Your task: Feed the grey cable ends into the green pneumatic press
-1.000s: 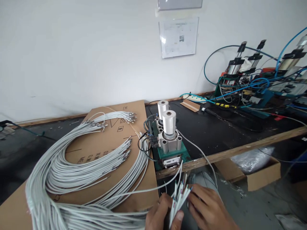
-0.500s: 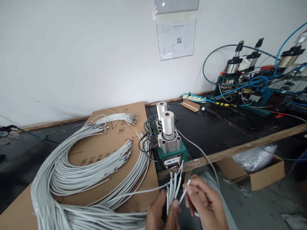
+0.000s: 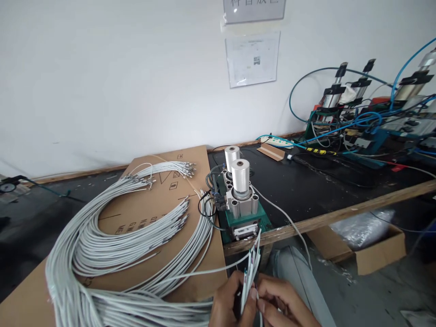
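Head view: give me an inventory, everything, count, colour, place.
Wall: one, white, background
Mounted sheets: two, whitish, on the wall
Bench: one, black, across the middle
Cardboard sheet: one, brown, bench's left
Lying cables: many, pale grey, on that cardboard
Device: one, silver and green, bench's front edge
Cardboard strip: one, brown, right of device
Power strip: one, white, by wall
Machines: several, silver, black, far right
Hoses: several, blue, far right
Gauge: one, black, far left
Open box: one, brown, below bench
Plastic: one heap, clear, in box
Held cables: several, white, bottom centre
Left hand: one, bare, gripping those cables
Right hand: one, bare, beside the left
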The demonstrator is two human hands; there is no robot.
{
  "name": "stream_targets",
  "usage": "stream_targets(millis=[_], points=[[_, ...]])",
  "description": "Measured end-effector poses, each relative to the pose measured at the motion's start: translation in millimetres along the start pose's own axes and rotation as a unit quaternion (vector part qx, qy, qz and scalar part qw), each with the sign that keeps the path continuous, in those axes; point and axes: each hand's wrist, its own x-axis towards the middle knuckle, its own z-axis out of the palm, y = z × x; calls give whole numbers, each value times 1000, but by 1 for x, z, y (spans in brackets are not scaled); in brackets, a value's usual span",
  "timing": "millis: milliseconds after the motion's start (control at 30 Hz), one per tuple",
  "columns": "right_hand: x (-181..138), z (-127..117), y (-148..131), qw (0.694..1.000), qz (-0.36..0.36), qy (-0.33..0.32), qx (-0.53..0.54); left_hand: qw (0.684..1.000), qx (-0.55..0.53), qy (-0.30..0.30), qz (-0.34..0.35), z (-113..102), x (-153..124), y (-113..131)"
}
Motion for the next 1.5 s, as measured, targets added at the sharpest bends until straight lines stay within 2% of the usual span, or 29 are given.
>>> stream_targets(millis=[100,267,367,600,700,833,967,1067,1133,1333,1500], points=[[-10,-4,0,999,18,26,-15,997,-51,-41,-33,-5,0,4],[-24,-5,0,990,127,54,-11,988,-93,-85,-85,-12,3,18],[-25,-2,-4,988,133,70,32,986,-91,-96,-97,-15,4,24],[-17,-4,-18,990,122,34,66,976,-158,-93,-120,-20,3,32],[-18,-5,-15,991,121,20,62,970,-183,-90,-131,-21,3,34],[-23,-4,-6,993,106,29,29,978,-159,-92,-102,-21,5,31],[-17,0,-12,994,40,65,-80,988,-83,-111,-73,-17,5,24],[-6,4,-23,986,-39,66,-151,990,-70,-97,-78,-12,4,20],[0,8,-26,981,-64,76,-164,990,-73,-95,-78,-10,5,21],[-5,24,-1,984,-3,121,-130,996,-49,-50,-60,-8,4,24],[-6,34,17,988,-2,152,-40,998,-32,-23,-49,-5,2,23]])
